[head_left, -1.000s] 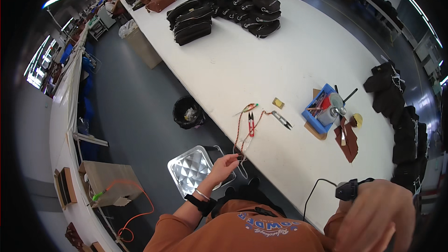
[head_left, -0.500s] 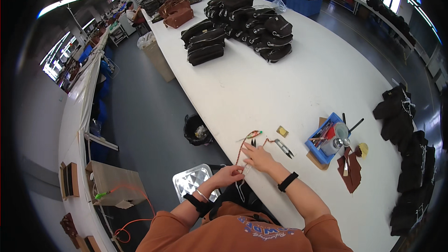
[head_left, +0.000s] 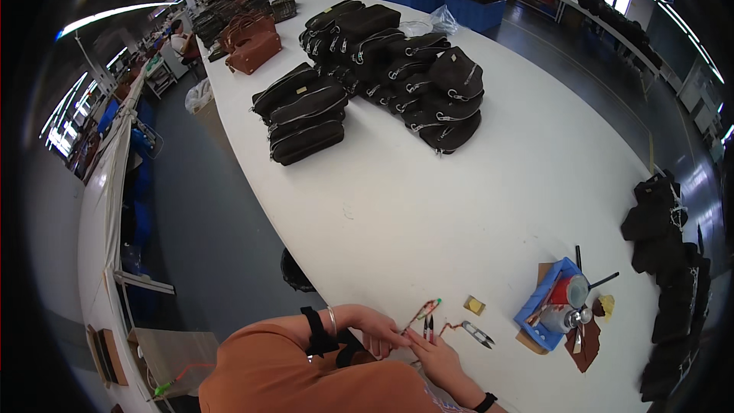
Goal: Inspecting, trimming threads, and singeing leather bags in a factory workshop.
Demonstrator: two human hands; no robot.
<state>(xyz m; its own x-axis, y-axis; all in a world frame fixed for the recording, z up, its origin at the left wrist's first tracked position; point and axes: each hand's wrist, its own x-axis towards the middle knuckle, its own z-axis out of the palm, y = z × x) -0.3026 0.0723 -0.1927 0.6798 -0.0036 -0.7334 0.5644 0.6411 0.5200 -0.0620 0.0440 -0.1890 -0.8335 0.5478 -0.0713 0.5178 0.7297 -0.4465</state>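
Observation:
At the table's near edge, my left hand (head_left: 378, 332) is closed, its fingertips meeting those of my right hand (head_left: 440, 362). The right hand's fingers are pressed together, pointing up and left. What they pinch between them is too small and covered to make out. Just beyond the fingertips lies a thin reddish cord (head_left: 427, 309) with a green end. Touching or right beside my right fingers is a pair of dark-bladed thread snips (head_left: 429, 329). A second, silver pair of snips (head_left: 479, 334) lies to the right, a reddish cord by its handle.
A yellow-topped small block (head_left: 475, 305) sits beyond the snips. Right of it stands a blue tray (head_left: 527, 307) with a jar, a metal-topped bottle and pens, beside brown leather scraps (head_left: 584, 347). Black zipped bags (head_left: 306, 141) are piled farther back; a black bin (head_left: 295, 271) stands left of the table.
The view has swung, so the table's things sit lower. My left hand has come closer to the right, fingertips now together; the right fingers, earlier spread on the table, are drawn together.

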